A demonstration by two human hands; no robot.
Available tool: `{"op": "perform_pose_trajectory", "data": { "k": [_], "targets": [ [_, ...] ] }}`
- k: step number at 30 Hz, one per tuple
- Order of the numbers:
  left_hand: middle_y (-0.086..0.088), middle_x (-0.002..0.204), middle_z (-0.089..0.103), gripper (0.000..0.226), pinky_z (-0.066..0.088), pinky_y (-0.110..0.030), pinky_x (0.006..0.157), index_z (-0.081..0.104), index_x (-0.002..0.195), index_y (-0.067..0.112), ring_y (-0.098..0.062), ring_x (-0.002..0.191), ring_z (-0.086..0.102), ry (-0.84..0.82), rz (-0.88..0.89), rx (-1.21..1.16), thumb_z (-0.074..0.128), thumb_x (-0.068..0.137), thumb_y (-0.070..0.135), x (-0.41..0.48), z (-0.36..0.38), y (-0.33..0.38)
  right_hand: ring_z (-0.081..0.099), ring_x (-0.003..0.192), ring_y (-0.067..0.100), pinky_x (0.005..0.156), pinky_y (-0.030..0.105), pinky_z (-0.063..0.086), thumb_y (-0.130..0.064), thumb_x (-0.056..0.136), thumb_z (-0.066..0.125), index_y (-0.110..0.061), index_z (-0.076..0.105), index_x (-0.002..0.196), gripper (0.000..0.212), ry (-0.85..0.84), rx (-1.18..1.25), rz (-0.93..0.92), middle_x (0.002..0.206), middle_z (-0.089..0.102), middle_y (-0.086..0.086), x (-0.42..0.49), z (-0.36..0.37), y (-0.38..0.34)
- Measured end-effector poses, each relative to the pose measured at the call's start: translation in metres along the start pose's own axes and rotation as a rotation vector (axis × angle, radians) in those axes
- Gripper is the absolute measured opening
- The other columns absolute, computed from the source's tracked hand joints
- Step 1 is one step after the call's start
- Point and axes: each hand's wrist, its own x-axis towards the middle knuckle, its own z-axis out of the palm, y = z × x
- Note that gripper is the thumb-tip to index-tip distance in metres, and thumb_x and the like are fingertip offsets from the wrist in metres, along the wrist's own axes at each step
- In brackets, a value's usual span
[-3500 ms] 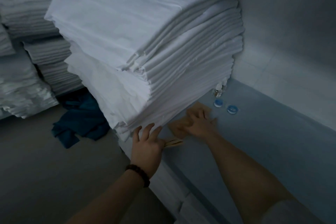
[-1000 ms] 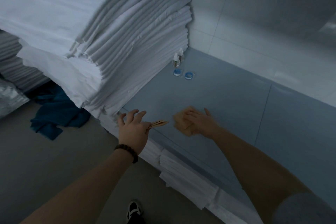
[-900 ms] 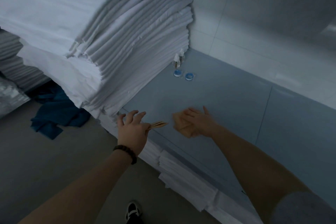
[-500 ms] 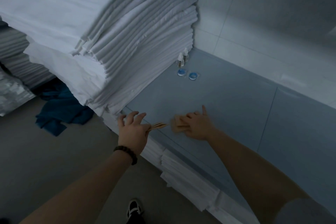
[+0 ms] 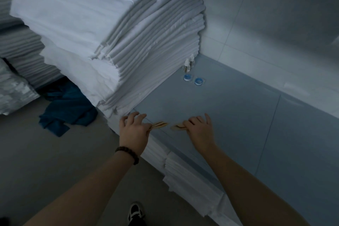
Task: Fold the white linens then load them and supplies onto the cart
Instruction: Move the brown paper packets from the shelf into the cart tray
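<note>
Left hand (image 5: 133,132) pinches tan packets (image 5: 159,124); right hand (image 5: 200,131) pinches a tan bundle (image 5: 176,127) over the shelf (image 5: 229,115), beside linens (image 5: 110,33).

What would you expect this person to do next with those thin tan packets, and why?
Probably slide the tan packets in the right hand into the bundle pinched by the left hand: the two sets sit tip to tip, barely apart, over the blue surface.
</note>
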Motion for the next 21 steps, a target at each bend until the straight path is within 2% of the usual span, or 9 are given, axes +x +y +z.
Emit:
{"op": "perform_pose_trajectory", "data": {
  "k": [6,12,17,21],
  "targets": [
    [-0.007,0.095,0.072,0.019,0.047,-0.047,0.080,0.077,0.078,0.020,-0.033,0.093,0.065,0.131,0.004,0.009,0.087,0.064,0.011,-0.006,-0.032,-0.024,0.065,0.075,0.025,0.092,0.055,0.047,-0.009,0.058,0.086,-0.018,0.074,0.086,0.031,0.130,0.058,0.026,0.079,0.065,0.002,0.020,-0.041,-0.034],
    [-0.003,0.086,0.071,0.024,0.049,-0.040,0.074,0.077,0.083,0.018,-0.027,0.080,0.066,0.257,-0.102,0.069,0.087,0.063,0.010,-0.022,-0.073,-0.056,0.063,0.078,0.027,0.096,0.055,0.042,-0.006,0.064,0.083,-0.017,0.073,0.088,0.028,0.226,0.150,-0.016,0.083,0.064,0.003,0.044,-0.066,-0.076],
    [-0.002,0.082,0.071,0.023,0.048,-0.036,0.069,0.077,0.086,0.019,-0.026,0.075,0.065,0.363,-0.217,0.145,0.085,0.067,0.007,-0.047,-0.107,-0.070,0.062,0.080,0.030,0.092,0.056,0.044,-0.008,0.069,0.079,-0.019,0.072,0.092,0.026,0.282,0.274,-0.112,0.085,0.064,0.005,0.062,-0.087,-0.109],
    [0.000,0.083,0.071,0.022,0.045,-0.036,0.066,0.077,0.087,0.020,-0.025,0.074,0.065,0.437,-0.341,0.229,0.083,0.069,0.007,-0.076,-0.132,-0.066,0.056,0.087,0.026,0.094,0.057,0.044,-0.010,0.064,0.083,-0.020,0.072,0.093,0.032,0.335,0.349,-0.236,0.089,0.064,0.003,0.066,-0.099,-0.135]
  ]
}}
